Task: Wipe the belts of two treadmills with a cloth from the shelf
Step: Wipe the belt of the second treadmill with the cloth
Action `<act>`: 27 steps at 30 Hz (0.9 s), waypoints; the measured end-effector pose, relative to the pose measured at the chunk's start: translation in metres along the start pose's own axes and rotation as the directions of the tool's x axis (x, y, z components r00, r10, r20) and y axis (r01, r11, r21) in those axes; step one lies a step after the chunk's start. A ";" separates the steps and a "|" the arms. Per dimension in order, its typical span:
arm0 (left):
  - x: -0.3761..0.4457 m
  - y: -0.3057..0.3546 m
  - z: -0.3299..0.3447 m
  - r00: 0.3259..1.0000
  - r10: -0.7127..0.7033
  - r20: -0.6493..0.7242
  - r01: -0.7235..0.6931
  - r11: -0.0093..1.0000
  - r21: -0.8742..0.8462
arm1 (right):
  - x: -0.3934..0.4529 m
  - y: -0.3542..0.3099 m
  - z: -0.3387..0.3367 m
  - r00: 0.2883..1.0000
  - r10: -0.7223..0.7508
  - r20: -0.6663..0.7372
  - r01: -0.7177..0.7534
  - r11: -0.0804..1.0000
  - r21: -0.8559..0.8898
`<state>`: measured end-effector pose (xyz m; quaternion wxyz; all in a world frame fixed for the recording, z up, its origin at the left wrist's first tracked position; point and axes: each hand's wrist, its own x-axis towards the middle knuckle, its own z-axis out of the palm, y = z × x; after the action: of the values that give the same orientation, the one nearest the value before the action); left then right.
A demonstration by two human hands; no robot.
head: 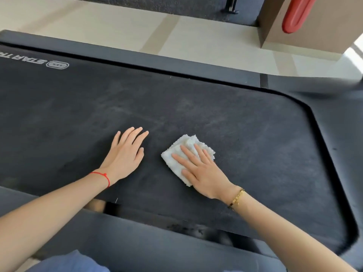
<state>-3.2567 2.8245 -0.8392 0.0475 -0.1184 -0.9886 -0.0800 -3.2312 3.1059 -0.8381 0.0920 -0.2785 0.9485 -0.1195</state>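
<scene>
A dark treadmill belt with pale dusty smears fills most of the view. A folded white cloth lies on the belt near its middle. My right hand presses flat on top of the cloth, fingers spread, covering its near half. My left hand rests flat on the bare belt to the left of the cloth, fingers apart, holding nothing. White lettering is printed on the belt at the far left.
Grey side rails run along the far edge and the near edge of the treadmill. Beyond lies a pale floor, a brown box-like post with a red handle, and a dark mat.
</scene>
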 end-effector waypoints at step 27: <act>0.026 -0.078 0.013 0.998 0.050 0.048 -0.042 0.988 -0.150 | -0.014 -0.109 0.012 0.774 0.633 -0.014 -0.627 0.769 0.127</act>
<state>-3.3022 2.7575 -0.8603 0.0149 -0.1463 -0.9778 -0.1492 -3.1616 3.0228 -0.8179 0.1159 0.0647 0.9806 -0.1441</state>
